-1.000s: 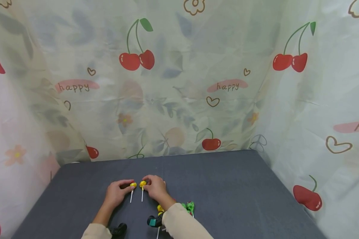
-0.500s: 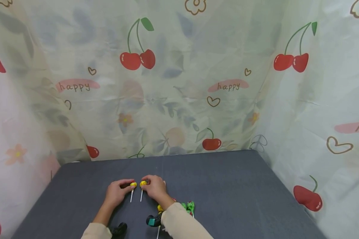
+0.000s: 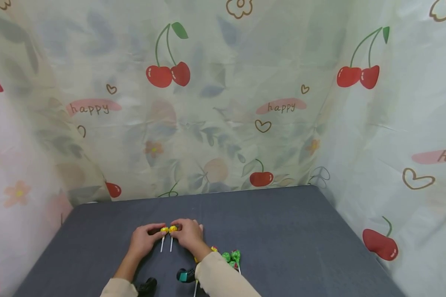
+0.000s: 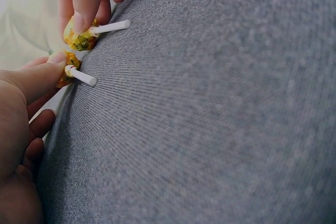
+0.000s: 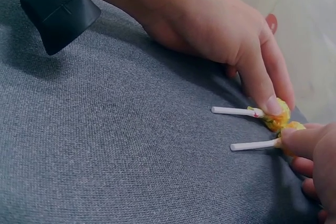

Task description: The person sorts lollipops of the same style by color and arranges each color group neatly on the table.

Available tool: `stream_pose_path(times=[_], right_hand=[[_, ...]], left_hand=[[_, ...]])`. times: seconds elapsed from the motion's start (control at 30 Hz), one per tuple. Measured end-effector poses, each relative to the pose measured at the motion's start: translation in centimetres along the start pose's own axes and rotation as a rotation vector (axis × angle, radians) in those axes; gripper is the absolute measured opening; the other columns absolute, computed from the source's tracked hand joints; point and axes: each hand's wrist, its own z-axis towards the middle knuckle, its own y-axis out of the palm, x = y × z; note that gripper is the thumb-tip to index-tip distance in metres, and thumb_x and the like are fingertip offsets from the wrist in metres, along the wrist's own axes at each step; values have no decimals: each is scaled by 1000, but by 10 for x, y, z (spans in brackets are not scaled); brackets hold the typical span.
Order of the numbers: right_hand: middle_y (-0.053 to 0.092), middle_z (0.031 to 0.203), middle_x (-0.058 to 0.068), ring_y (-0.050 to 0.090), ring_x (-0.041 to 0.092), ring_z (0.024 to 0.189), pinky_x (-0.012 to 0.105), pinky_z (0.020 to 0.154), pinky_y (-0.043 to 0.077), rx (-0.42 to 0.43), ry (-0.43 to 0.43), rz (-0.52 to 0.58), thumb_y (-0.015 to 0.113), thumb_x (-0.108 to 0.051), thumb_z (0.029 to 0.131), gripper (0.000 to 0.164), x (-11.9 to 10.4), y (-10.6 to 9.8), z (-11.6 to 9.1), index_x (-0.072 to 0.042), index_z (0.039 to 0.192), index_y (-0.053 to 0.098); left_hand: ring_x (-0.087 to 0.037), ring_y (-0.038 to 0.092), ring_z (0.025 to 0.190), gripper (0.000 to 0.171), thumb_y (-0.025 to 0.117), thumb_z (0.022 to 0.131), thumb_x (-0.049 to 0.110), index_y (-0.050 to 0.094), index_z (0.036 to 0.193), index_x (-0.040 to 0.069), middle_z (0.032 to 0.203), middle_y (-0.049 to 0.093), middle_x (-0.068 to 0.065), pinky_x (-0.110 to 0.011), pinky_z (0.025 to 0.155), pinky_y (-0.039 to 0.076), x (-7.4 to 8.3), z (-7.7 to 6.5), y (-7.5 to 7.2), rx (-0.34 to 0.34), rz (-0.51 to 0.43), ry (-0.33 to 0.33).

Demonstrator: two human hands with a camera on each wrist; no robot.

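Note:
Near the table's middle my left hand (image 3: 143,241) pinches a yellow-wrapped lollipop (image 3: 164,230) by its head, between thumb and fingers. Just to the right, a second yellow lollipop (image 3: 172,228) is pinched the same way by my right hand (image 3: 188,234). Both white sticks point back toward me, roughly side by side. In the left wrist view the left lollipop (image 4: 72,62) and the right lollipop (image 4: 79,39) sit very close; whether their wrappers touch I cannot tell. The right wrist view shows the right lollipop's stick (image 5: 231,111) low over the cloth.
Several more lollipops, among them green ones (image 3: 236,255) and a yellow-and-red one (image 3: 214,248), lie by my right forearm, partly hidden by the sleeve (image 3: 223,276). Black wrist devices (image 3: 186,275) sit at both wrists. A cherry-print curtain (image 3: 215,123) surrounds the dark grey table (image 3: 282,231).
My right hand has moved slightly left with its lollipop, narrowing the gap to the other one. The left hand stays nearly still. More of the lollipops by my right sleeve shows.

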Motion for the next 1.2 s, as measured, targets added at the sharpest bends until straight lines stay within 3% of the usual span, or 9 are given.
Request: stream_pose_path(times=[0.67,0.87,1.2], right_hand=[[54,68,-15,48,7,69,34,72,34,-12,-24,58,78,-28,84,25,7,-1,2,-24,108,73],[54,68,-15,47,7,69,32,69,32,9,-19,43,78,-28,84,17,7,1,2,-26,100,76],[53,67,-16,46,8,70,33,68,31,39,-13,22,77,-30,84,17,2,3,0,-29,101,77]], left_hand=[[-34,62,108,31,77,85,23,75,113,10,110,71,-11,-52,94,45,1,-2,-1,-5,31,12],[-34,61,108,31,77,85,24,75,113,11,111,71,-11,-52,93,45,1,-1,-1,-4,30,16],[-34,61,108,33,77,85,27,75,113,10,110,71,-10,-54,94,44,0,-1,-2,-13,19,11]])
